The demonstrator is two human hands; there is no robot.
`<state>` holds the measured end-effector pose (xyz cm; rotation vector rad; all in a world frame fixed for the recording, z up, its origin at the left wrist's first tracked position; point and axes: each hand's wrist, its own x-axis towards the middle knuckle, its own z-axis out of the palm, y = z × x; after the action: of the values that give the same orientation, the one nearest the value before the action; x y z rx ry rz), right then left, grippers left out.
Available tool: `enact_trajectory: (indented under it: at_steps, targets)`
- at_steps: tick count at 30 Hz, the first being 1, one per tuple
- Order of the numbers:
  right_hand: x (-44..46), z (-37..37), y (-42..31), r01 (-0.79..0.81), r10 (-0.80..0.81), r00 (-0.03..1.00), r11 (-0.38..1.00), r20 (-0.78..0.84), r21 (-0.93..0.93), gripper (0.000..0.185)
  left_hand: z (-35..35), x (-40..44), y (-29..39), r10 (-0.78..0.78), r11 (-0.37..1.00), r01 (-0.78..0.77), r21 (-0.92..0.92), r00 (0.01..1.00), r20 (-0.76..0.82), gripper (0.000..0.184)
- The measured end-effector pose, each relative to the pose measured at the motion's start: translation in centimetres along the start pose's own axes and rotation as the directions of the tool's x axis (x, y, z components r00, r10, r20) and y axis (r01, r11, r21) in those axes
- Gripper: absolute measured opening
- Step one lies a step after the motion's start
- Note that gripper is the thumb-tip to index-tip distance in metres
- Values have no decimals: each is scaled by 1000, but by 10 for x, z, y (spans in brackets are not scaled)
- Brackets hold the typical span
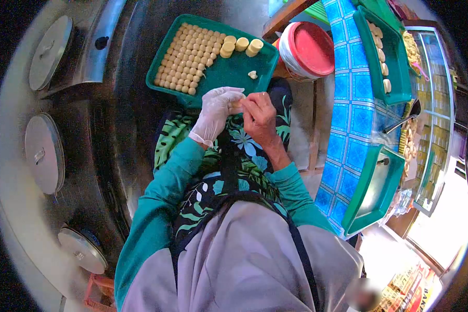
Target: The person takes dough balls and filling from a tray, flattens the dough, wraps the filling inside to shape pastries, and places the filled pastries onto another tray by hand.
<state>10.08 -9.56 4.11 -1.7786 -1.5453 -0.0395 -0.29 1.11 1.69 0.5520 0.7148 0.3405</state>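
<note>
My left hand (215, 110), in a thin white glove, and my bare right hand (261, 117) meet above my lap at the tray's near edge. Between their closed fingers is a small pale piece of dough (236, 107), mostly covered. Just beyond them, a green tray (221, 78) holds rows of small round dough balls (184, 60) on its left side. Short stacks of pale yellow dough discs (254, 48) stand at its far right. One torn white bit of dough (252, 74) lies alone nearer my right hand.
Right of the tray stands a bucket with a red lid (313, 49). A table with a blue checked cloth (343, 125) carries a green tray of dough pieces (395, 78) and another green tray (372, 200). Round metal lids (44, 153) line the dark counter at left.
</note>
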Motion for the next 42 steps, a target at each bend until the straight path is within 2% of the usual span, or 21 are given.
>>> enact_trajectory:
  at_steps: [2, 4, 7, 9, 10, 11, 13, 14, 16, 18, 21, 24, 26, 28, 29, 31, 32, 34, 35, 40, 42]
  targets:
    - [-1, 0, 0, -11, 11, 1000, 1000, -25, 14, 23, -3, 8, -7, -1, 1000, 1, 17, 1000, 1, 17]
    - [-3, -1, 4, -4, 5, 1000, 1000, -21, 24, 21, -4, 8, -8, 9, 993, -6, -117, 1000, 24, 19]
    - [-5, 1, 4, -61, 70, 996, 987, -59, 148, 18, 2, 2, -1, 34, 996, -31, -81, 999, 30, 21]
    - [-6, 2, 0, -379, 446, 886, 855, -128, 353, 19, 6, 0, 3, 43, 996, -38, -79, 998, 55, 22]
    - [-7, 4, 3, -381, 448, 885, 855, -128, 352, 19, 7, 0, 5, 33, 988, -16, -154, 993, 110, 23]
    - [-9, 8, 9, -437, 529, 847, 748, -51, 499, 21, 9, 0, 6, 27, 974, 11, -226, 986, 165, 25]
    - [-19, 18, 28, -555, 658, 741, 491, 131, 672, 30, 2, 5, 3, -27, 983, 63, -173, 979, 202, 28]
    - [-22, 21, 32, -557, 659, 740, 490, 133, 671, 30, 0, 4, 4, -80, 987, 110, -120, 969, 233, 31]
    - [-23, 27, 36, -458, 679, 673, 71, 293, 886, 29, 0, 0, 10, -108, 989, 127, -74, 971, 213, 33]
    - [-21, 28, 35, -450, 679, 672, 57, 296, 891, 27, 0, 0, 15, -134, 990, 141, -27, 973, 187, 34]
    - [-14, 23, 30, -461, 698, 596, -107, 396, 881, 26, -7, 2, 9, -117, 993, 121, -8, 974, 196, 34]
    - [-22, 26, 43, -461, 659, 596, -187, 459, 868, 22, -6, 10, 9, -79, 994, 64, 94, 983, 164, 29]
    - [-18, 28, 39, -448, 681, 586, -179, 440, 876, 19, 0, 6, 13, -17, 976, -13, 216, 990, 140, 26]
    - [-16, 27, 33, -461, 721, 622, 21, 307, 887, 14, 2, 1, 12, -5, 972, -15, 234, 996, 87, 23]
    - [-13, 26, 31, -457, 715, 629, 24, 304, 889, 14, 1, 0, 11, 15, 969, -31, 246, 998, 67, 23]
    - [-10, 19, 26, -570, 722, 653, 269, 229, 777, 9, 1, 1, 12, 14, 970, -28, 242, 998, 63, 24]
    - [-7, 17, 25, -570, 724, 651, 267, 228, 777, 9, 1, 1, 13, 11, 970, -26, 243, 998, 63, 24]
    - [-8, 13, 22, -559, 642, 750, 483, 162, 674, 9, -1, -1, 12, -58, 992, 54, 115, 998, 27, 23]
    - [-9, 15, 27, -465, 521, 849, 662, 85, 588, 12, -3, 1, 8, -71, 990, 69, 125, 997, 15, 21]
    - [-13, 17, 20, -449, 541, 836, 579, 91, 681, 15, 3, -2, 2, -33, 998, 32, 54, 999, 26, 20]
    - [-18, 27, 25, -473, 749, 641, 209, 171, 856, 13, 9, -1, 1, 15, 993, -17, 117, 1000, 22, 23]
